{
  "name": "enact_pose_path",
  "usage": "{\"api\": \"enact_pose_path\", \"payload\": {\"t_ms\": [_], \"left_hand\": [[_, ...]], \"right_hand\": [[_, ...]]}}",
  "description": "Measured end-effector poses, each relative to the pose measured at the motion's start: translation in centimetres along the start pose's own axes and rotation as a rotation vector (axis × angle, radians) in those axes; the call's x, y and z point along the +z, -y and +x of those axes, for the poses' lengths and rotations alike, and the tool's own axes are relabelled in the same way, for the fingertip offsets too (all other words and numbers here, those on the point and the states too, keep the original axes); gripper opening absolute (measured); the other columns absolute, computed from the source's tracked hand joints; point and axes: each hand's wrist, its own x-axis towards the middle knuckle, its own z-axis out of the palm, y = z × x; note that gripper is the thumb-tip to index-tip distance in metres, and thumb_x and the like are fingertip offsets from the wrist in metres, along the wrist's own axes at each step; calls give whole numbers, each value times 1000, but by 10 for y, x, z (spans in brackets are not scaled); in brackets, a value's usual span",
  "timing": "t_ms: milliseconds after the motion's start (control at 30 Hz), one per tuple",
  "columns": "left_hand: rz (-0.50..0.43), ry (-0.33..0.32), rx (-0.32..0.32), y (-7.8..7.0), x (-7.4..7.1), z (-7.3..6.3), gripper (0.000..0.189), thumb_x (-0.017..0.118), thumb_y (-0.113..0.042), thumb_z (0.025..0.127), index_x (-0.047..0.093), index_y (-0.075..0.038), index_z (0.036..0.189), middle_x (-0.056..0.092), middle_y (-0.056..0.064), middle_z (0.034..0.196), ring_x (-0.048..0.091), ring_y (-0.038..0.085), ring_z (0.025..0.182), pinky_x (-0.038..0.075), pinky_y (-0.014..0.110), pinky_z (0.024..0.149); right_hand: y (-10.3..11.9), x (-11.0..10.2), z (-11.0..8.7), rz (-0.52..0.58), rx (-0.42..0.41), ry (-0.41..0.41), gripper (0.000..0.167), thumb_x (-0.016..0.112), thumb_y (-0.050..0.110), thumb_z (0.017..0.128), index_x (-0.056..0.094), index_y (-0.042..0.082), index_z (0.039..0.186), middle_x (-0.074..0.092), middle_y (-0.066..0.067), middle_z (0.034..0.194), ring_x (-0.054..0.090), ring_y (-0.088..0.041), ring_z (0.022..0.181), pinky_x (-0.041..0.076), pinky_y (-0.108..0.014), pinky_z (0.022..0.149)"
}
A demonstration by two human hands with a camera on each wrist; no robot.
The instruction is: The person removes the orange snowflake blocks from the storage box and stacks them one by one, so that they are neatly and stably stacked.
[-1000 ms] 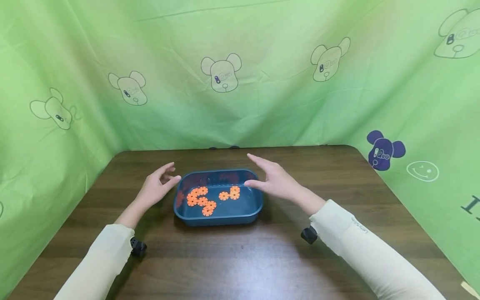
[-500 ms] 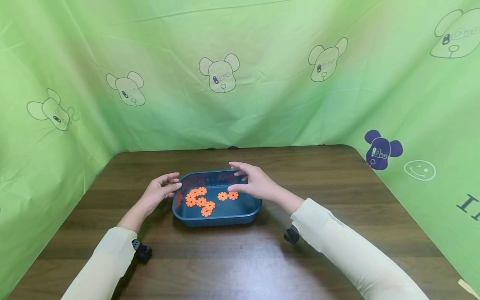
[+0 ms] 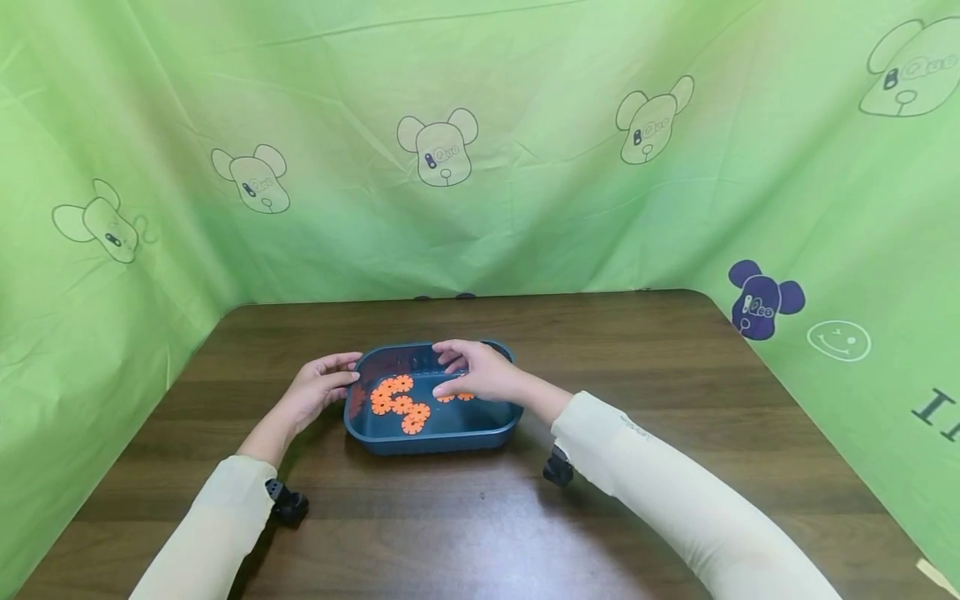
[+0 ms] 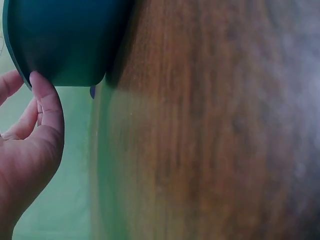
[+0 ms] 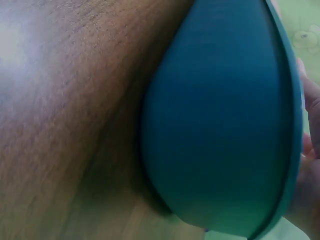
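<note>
Set twelve o'clock toward the green curtain (image 3: 525, 225). The blue tray (image 3: 450, 442) lies lengthwise, nine to three; the left hand (image 3: 309, 392) pinches it at nine. The right hand (image 3: 482, 372) is spread over the tray, nearest the small orange group (image 3: 466, 397) at seven; the larger orange cluster (image 3: 402, 404) lies at eight. I cannot tell fingertip contact.
</note>
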Motion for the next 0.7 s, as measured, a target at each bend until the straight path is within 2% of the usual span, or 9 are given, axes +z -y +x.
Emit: {"api": "enact_pose_path", "payload": {"t_ms": [400,700], "left_hand": [[-56,20,-19,2,-2,3,50,62,-2,92,46,7,139,61,1,103,61,8,86,52,20,70],[-104,45,-44,4,-4,5,50,63,-2,92,47,5,138,61,0,102,62,9,88,53,23,76]], "right_hand": [[-1,19,8,-36,35,91,62,78,17,84,51,1,137,59,-13,122,61,-20,103,52,-31,83],[3,29,12,-32,93,133,57,79,16,82,56,3,133,61,-7,115,61,-15,96,52,-29,80]]}}
